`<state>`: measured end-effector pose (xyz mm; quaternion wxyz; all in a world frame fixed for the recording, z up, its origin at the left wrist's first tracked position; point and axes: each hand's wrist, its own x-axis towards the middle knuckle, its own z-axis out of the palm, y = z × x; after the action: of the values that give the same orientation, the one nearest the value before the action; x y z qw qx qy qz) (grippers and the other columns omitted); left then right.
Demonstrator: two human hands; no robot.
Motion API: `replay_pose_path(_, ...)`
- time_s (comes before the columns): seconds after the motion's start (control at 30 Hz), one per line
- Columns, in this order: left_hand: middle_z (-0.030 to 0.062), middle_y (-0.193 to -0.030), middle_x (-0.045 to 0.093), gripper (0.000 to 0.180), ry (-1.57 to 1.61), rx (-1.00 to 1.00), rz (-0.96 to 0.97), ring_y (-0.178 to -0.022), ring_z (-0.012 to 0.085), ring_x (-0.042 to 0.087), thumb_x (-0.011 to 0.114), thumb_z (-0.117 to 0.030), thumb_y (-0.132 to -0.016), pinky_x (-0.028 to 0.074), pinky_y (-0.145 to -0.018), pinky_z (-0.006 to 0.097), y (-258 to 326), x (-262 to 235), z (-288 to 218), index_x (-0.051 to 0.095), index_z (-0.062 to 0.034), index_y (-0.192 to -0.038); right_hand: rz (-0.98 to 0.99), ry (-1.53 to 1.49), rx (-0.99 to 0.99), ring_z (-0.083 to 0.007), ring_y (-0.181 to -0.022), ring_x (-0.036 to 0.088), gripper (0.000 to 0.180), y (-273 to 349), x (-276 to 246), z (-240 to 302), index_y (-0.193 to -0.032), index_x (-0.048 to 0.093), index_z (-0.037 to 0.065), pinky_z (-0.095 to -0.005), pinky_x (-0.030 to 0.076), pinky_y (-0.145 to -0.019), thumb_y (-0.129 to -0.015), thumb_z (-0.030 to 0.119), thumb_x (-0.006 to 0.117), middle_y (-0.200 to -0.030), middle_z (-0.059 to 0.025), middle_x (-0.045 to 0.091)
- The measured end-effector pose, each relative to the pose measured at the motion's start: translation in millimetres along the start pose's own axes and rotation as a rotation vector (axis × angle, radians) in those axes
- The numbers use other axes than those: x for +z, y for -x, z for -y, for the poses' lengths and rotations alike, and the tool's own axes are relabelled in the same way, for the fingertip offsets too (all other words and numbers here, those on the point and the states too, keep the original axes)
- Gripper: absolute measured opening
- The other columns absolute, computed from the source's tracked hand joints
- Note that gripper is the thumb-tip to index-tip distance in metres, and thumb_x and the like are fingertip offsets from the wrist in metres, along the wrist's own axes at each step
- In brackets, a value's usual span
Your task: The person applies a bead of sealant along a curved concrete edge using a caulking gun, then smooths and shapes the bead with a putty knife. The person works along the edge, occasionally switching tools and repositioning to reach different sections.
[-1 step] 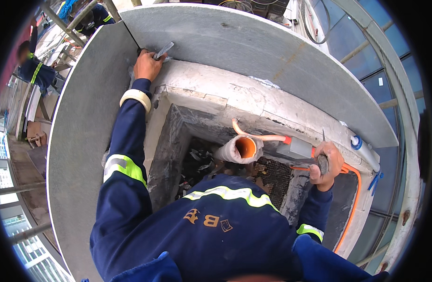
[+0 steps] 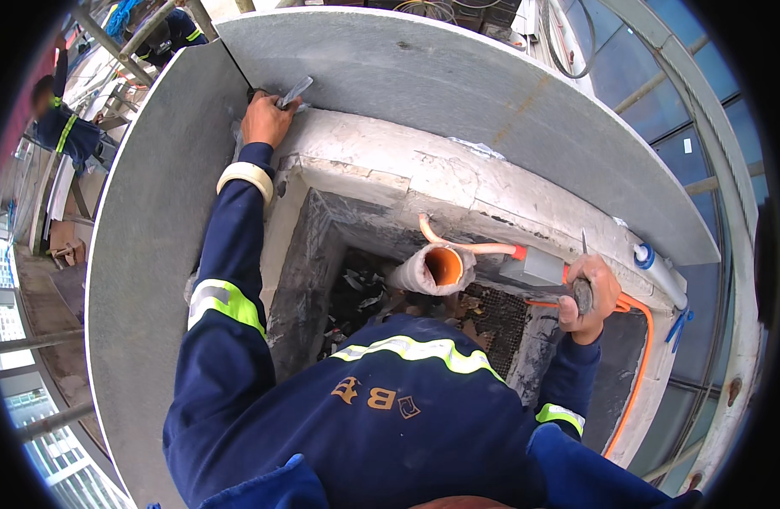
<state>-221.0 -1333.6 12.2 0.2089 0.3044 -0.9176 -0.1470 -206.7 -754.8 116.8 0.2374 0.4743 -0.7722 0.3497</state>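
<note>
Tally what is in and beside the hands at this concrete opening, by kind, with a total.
Grey stone panels: 2 (left panel, top panel)
Hand tools: 2 (flat metal piece in the left hand at, dark-handled tool in the right hand at)
Orange-lined pipe end: 1
Orange cable: 1
Total: 6

the right hand (image 2: 587,297) hides most of its tool's handle; the torso covers the pit (image 2: 356,293) floor; upper left, a blurred worker (image 2: 63,127).

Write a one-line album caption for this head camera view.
Left hand presses a grey tool into the stone panels' corner joint; right hand grips a dark-handled tool by the orange-mouthed pipe.
</note>
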Motion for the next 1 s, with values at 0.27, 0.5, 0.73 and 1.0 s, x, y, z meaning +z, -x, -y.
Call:
replay_pose_path(0.27, 0.0194, -0.118, 0.07, 0.048, -0.032, -0.017, 0.003, -0.107, 0.0393, 0.069, 0.08, -0.045, -0.083, 0.054, -0.091, 0.047, 3, -5, -8, 0.079, -0.0041, -0.109, -0.057, -0.053, 0.022, -0.0198, -0.055, 0.05, 0.054, 6, 1, -6, -0.085, 0.052, 0.001, -0.033, 0.037, -0.051, -0.095, 0.052, 0.068, -0.066, -0.0082, 0.052)
replay_pose_path(0.5, 0.0205, -0.115, 0.071, 0.045, -0.131, -0.083, -0.029, -0.106, 0.0404, 0.069, 0.081, -0.039, -0.08, 0.056, -0.091, 0.048, 9, -8, -20, 0.079, -0.0031, -0.105, -0.07, -0.043, 0.018, -0.0198, -0.055, 0.05, 0.055, 10, -1, -11, -0.086, 0.052, 0.0, -0.0323, 0.038, -0.052, -0.095, 0.052, 0.068, -0.066, -0.008, 0.052)
replay_pose_path(0.73, 0.0216, -0.118, 0.071, 0.04, -0.15, -0.176, -0.024, -0.108, 0.0415, 0.069, 0.08, -0.035, -0.081, 0.056, -0.092, 0.049, 10, -1, -24, 0.078, -0.0022, -0.104, -0.091, -0.08, -0.001, -0.0207, -0.056, 0.051, 0.055, 16, 2, -17, -0.086, 0.053, 0.0, -0.0329, 0.039, -0.052, -0.094, 0.052, 0.069, -0.068, -0.0086, 0.054)
replay_pose_path(1.0, 0.0264, -0.104, 0.074, 0.041, -0.13, -0.189, 0.03, -0.101, 0.0439, 0.072, 0.077, -0.034, -0.078, 0.057, -0.089, 0.049, 6, -20, -13, 0.077, 0.0018, -0.097, -0.102, -0.098, 0.026, -0.0208, -0.057, 0.053, 0.054, 31, -1, -24, -0.086, 0.052, 0.001, -0.0326, 0.04, -0.051, -0.093, 0.052, 0.07, -0.068, -0.0088, 0.053)
